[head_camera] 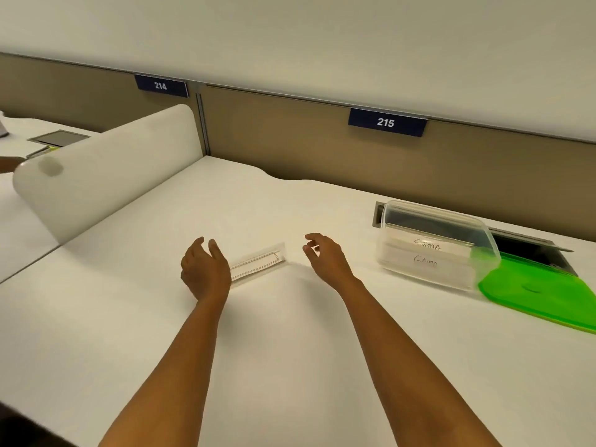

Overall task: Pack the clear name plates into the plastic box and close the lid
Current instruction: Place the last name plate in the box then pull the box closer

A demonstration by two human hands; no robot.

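Observation:
A clear name plate (259, 261) with a blank outlined card lies flat on the white desk (290, 333), between my two hands. My left hand (204, 267) is open at the plate's left end, fingers spread, holding nothing. My right hand (324, 254) hovers open just right of the plate, fingers curled loosely and apart. To the right stands the clear plastic box (435, 245), open, with two name plates bearing handwritten names inside. Its green lid (541, 293) lies flat on the desk against the box's right side.
A white rounded divider (106, 169) borders the desk on the left. Brown partition panels with number signs 214 (161, 86) and 215 (386, 122) run along the back. An open cable hatch (529, 250) sits behind the box and lid.

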